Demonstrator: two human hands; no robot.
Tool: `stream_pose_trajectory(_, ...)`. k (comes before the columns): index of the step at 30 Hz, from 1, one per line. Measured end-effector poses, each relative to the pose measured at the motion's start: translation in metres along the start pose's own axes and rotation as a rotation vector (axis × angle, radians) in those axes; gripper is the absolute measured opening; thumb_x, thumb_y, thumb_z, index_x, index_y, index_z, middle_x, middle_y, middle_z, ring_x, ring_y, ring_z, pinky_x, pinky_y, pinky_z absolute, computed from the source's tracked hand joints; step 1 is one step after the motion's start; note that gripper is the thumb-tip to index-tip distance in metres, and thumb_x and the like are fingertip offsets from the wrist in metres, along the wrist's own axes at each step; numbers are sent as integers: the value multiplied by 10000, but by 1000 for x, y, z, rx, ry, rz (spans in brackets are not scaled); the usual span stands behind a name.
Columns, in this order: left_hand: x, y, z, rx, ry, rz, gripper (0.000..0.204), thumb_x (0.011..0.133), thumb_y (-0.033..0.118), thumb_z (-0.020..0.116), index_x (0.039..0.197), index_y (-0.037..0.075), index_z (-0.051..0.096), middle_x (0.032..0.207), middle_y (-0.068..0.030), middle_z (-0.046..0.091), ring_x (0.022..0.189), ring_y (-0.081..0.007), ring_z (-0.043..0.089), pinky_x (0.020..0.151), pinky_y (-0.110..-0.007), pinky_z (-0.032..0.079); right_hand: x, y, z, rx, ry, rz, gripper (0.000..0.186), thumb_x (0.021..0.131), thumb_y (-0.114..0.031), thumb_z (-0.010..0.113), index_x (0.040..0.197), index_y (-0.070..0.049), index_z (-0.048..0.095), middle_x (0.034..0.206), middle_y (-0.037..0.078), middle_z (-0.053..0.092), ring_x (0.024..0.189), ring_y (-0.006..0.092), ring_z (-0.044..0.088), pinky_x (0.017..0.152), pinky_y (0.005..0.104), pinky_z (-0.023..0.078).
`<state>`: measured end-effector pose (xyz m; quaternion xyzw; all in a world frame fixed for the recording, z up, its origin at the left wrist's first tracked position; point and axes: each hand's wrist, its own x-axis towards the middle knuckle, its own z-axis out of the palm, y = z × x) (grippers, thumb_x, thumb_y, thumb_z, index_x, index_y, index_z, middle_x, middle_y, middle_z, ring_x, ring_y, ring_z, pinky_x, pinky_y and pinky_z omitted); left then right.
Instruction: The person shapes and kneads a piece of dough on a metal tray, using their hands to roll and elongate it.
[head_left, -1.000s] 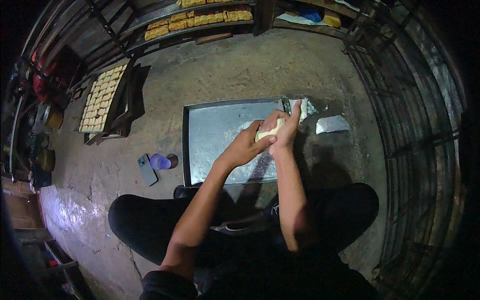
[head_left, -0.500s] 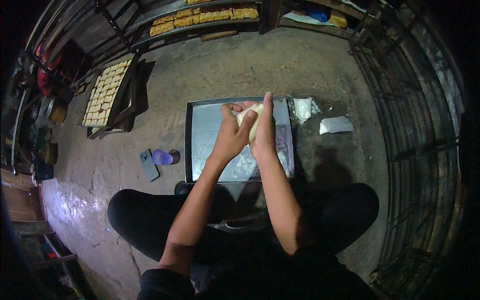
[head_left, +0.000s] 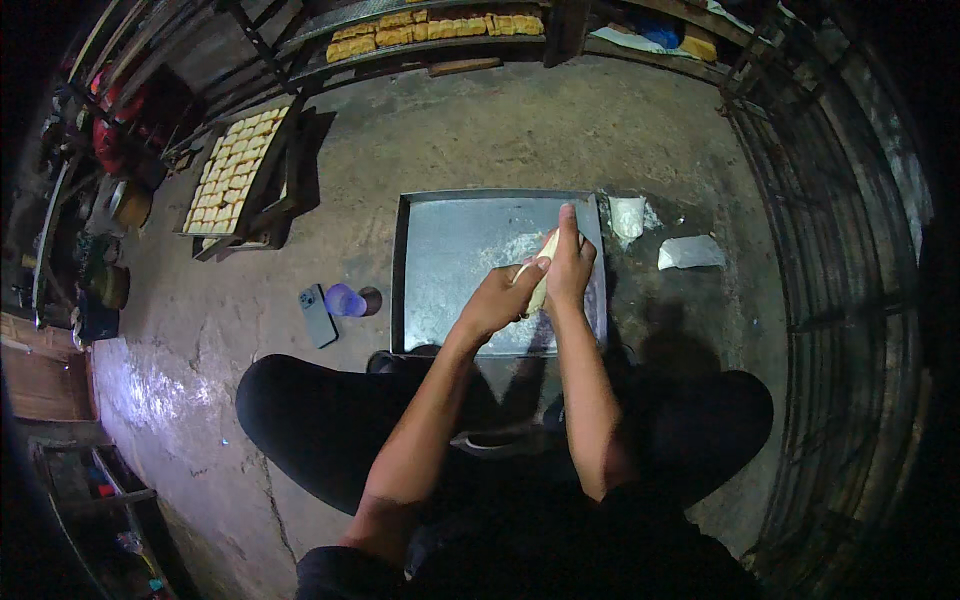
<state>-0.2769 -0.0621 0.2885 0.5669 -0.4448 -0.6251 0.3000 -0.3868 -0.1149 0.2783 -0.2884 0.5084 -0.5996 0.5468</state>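
Between my two hands is a piece of pale dough (head_left: 540, 284), stretched longer and partly hidden by my fingers. My left hand (head_left: 500, 300) grips its near left end, thumb on top. My right hand (head_left: 570, 262) is wrapped round its right side, with the thumb pointing away from me. Both hands are above a shallow rectangular metal tray (head_left: 440, 250), whose bottom is dusted with white flour (head_left: 515, 243) near the middle.
Right of the tray lie two white bags (head_left: 627, 217) (head_left: 692, 252), with powder spilled nearby. A phone (head_left: 318, 316) and a purple cup (head_left: 345, 300) are to the left. Farther left stands a tray of dough pieces (head_left: 238, 170). Baked bread (head_left: 430, 32) fills a far shelf; metal racks (head_left: 840, 300) line the right.
My hands have pulled nearer to me, and the dough has gone from a rounded lump to a longer shape. The whole view has shifted slightly, moving the scene rightward.
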Motion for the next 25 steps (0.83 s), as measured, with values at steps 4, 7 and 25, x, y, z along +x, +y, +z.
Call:
stream_pose_trajectory(4,0,-11,7,-148,12,82,429,1004,439,521,842,64,652,635,35,541,533,-73,456,493,-244,360,4,-2,-8,-280,-42,-271,583,922,-482,665,586,-36,499,537,31,478,513,135,447,497,344,374)
stream_pose_trajectory(7,3,-15,19,-46,130,154,407,991,389,526,846,32,657,639,-2,570,532,-97,492,503,-273,402,16,5,-18,-447,-19,-347,615,905,-467,689,568,7,490,503,67,455,513,155,396,511,383,354)
stream_pose_trajectory(25,-15,-29,50,337,7,225,390,893,373,625,930,-11,678,766,-168,699,694,-314,668,703,-427,505,75,93,-95,-526,268,124,707,857,-595,668,604,61,591,560,99,558,577,224,488,609,430,427)
